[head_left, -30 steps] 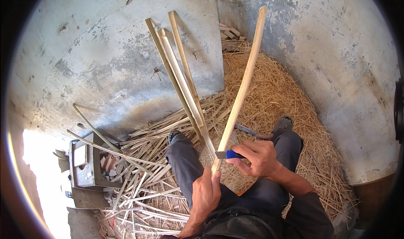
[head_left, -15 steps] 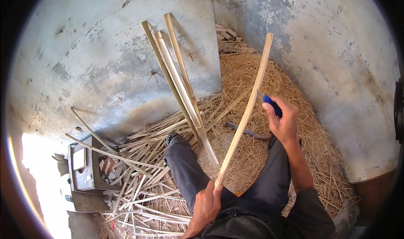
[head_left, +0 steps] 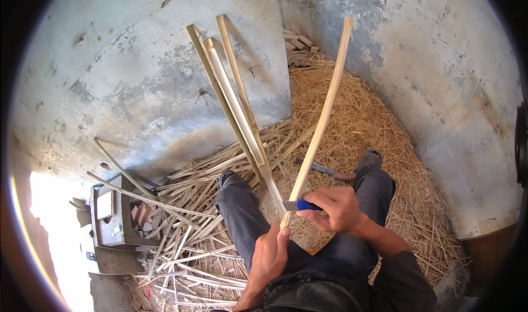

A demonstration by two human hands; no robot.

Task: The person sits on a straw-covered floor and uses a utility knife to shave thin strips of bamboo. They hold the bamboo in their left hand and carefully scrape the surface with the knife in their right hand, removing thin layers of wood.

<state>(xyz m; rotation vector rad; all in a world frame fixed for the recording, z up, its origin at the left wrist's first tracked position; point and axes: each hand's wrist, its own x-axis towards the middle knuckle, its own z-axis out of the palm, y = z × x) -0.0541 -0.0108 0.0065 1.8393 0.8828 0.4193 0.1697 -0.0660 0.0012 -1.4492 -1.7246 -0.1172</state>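
Observation:
A long pale bamboo strip [head_left: 322, 126] slants up and away from my lap, bending slightly along its length. Near its lower end my left hand [head_left: 268, 254] is closed around it. In my right hand [head_left: 338, 209] is a knife [head_left: 307, 205] with a blue handle, gripped with the thumb along the near side. Its short blade lies across the strip, a little above my left hand, and the tip reaches past the left edge.
Bamboo poles [head_left: 231, 100] lean on the worn wall [head_left: 126, 81]. Split strips [head_left: 187, 257] cover the left floor, shavings [head_left: 363, 108] the right. A dark-bladed tool [head_left: 322, 169] lies between my feet. A wooden box [head_left: 124, 235] with broken pieces stands left.
My right hand has drawn the knife down along the strip toward my left hand. The strip's far end has shifted slightly up and left. My right foot now shows.

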